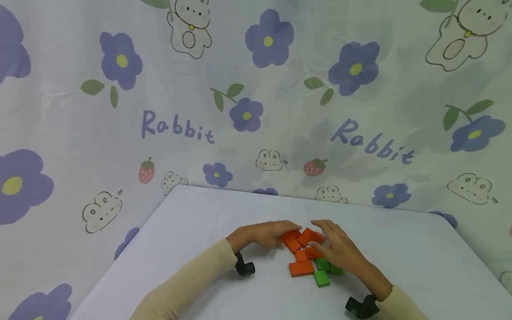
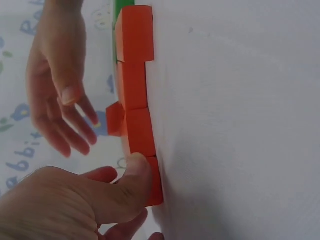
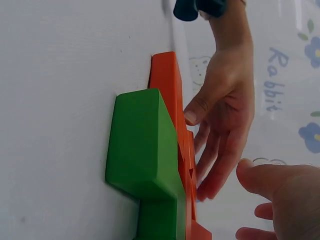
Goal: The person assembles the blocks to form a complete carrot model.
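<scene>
Orange and green blocks lie close together on the white table. My left hand [image 1: 269,234] pinches the orange block [image 1: 290,236] at the far left of the group. In the left wrist view its thumb [image 2: 137,175] presses on the near face of that block, and some fingers are hidden behind it. Over the right side of the group hovers my right hand [image 1: 340,249], thumb and fingers spread apart, holding nothing. Below its thumb is another orange block [image 1: 314,253]. Several green blocks [image 1: 322,278] sit at the near right, beside a long orange block [image 1: 302,268].
The white tabletop [image 1: 224,209] spreads around the blocks. Behind it hangs a cloth [image 1: 280,133] printed with flowers and rabbits. Each wrist wears a small black camera [image 1: 245,267].
</scene>
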The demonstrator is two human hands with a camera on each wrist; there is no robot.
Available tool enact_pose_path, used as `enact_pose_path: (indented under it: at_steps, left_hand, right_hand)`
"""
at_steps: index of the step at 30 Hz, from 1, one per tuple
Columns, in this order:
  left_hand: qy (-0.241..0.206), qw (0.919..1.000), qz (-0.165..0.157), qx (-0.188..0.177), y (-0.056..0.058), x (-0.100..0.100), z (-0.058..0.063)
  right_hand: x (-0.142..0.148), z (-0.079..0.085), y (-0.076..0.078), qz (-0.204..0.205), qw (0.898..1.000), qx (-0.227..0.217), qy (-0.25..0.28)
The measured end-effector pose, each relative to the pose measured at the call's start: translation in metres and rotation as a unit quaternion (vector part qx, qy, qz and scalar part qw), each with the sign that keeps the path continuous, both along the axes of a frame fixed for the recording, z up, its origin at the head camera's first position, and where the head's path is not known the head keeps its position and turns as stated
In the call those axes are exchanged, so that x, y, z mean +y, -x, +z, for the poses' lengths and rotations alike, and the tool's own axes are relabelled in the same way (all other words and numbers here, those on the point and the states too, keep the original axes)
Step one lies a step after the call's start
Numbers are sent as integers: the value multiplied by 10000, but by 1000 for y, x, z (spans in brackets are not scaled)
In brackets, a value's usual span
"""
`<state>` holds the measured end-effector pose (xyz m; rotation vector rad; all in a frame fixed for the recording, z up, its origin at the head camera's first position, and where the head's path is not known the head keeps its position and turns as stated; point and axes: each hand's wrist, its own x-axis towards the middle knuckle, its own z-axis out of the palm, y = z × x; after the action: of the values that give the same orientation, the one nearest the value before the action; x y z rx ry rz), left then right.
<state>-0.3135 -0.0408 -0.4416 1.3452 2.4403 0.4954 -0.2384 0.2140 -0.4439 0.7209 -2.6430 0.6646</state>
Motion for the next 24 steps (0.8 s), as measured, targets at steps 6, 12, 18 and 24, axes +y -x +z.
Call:
enact_pose_path:
  at_steps: [6,12,18,24]
  left_hand:
    - [85,9996,182,177,0,1,-1]
    - [37,9991,198,374,4,1,-2]
    - [49,9985,508,215,9,1,-3]
    - [98,9978,629,159,11,-1,-1]
  right_hand:
    - [-4,-1,2,-129,9995,-258,100]
    - [-5,-3,4,-182,9992,-346,123]
    - [-4,-5,7,-226,9987,-442,132]
    - [-5,-8,11,-247,9983,-525,72]
